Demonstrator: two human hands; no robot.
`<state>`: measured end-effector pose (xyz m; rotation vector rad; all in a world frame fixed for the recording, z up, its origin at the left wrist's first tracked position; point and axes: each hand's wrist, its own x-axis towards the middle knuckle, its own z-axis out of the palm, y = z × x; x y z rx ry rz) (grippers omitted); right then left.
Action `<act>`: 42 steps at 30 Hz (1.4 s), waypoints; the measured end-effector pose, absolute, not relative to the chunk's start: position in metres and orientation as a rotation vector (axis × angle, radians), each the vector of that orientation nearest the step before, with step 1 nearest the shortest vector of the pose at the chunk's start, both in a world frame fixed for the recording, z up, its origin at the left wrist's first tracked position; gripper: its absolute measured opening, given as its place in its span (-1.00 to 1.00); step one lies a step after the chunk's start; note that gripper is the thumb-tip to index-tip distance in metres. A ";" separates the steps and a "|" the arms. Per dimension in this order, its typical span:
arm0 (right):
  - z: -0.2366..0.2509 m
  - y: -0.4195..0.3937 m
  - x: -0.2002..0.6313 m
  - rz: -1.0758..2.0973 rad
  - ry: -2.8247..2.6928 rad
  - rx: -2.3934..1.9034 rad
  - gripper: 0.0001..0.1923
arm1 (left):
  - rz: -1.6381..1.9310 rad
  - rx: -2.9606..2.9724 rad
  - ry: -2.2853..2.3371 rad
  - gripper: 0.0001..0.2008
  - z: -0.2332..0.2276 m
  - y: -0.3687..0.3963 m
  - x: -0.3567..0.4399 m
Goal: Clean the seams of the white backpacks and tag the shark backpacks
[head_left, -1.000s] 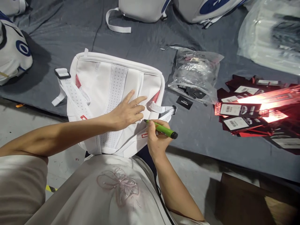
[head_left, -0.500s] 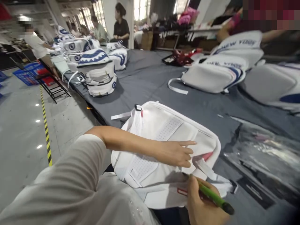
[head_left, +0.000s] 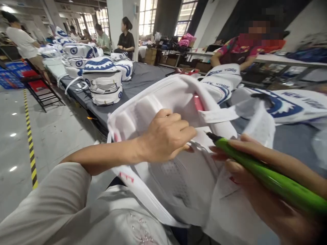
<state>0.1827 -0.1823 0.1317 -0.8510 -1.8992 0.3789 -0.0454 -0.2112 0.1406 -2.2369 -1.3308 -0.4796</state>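
Note:
A white backpack [head_left: 176, 86] stands tilted up in front of me, its strap side and mesh padding facing me. My left hand [head_left: 168, 136] is closed on the fabric at the middle of the backpack. My right hand [head_left: 258, 170] grips a green pen-shaped tool [head_left: 268, 177] with a black front end and a thin point. That point is close to the fingers of my left hand, by the backpack; whether it touches the fabric I cannot tell. A white strap [head_left: 219, 115] crosses the backpack's right side near a red patch [head_left: 198, 102].
Stacked white-and-blue backpacks [head_left: 103, 80] stand at the left on the grey-covered table [head_left: 148, 73]. More backpacks [head_left: 286, 103] lie at the right. Across the table a person [head_left: 237, 51] has their arms at another backpack. A black folding chair [head_left: 42, 92] is on the floor at left.
The backpack has gone from lying flat to being tilted up. My left hand, earlier with fingers spread on it, has closed on the fabric. My right hand with the green tool has risen.

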 end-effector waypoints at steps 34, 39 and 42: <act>0.011 -0.146 0.161 0.459 -2.082 -0.975 -0.75 | 0.104 -2.553 -1.313 0.24 0.055 -0.094 -0.038; 0.026 -0.135 0.174 0.445 -2.346 -0.983 -0.85 | 0.117 -2.506 -1.398 0.01 0.046 -0.092 -0.026; 0.038 -0.124 0.184 0.657 -2.454 -1.058 -0.77 | 0.092 -2.496 -1.389 -0.18 0.041 -0.088 -0.023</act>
